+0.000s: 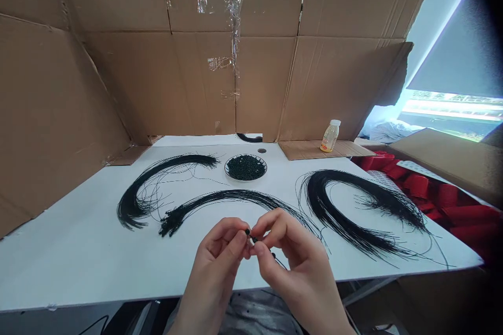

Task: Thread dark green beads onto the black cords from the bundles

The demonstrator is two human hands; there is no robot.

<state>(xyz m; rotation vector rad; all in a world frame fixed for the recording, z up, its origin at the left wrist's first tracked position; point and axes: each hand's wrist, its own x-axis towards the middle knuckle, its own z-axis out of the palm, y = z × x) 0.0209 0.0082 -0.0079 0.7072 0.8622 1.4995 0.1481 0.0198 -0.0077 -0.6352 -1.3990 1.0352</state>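
My left hand (220, 256) and my right hand (293, 256) meet above the table's front edge, fingertips almost touching. Pinched in the left fingertips is a small black bead (247, 231). My right thumb and forefinger close on a second black bead (254, 239) close beside it. Below the right fingers another dark bead (273, 255) shows on a thin black cord (280, 261); most of that cord is hidden by the hand. Just beyond my hands lies a bundle of black cords (236, 194), its left end thick with small dark knobs.
A round dish (225, 168) of dark beads stands mid-table. Curved black cord bundles lie left (131, 204) and right (318, 199). A cardboard screen (188, 78) encloses the back and left. A small bottle (330, 136) stands back right, near a box with red items (448, 196).
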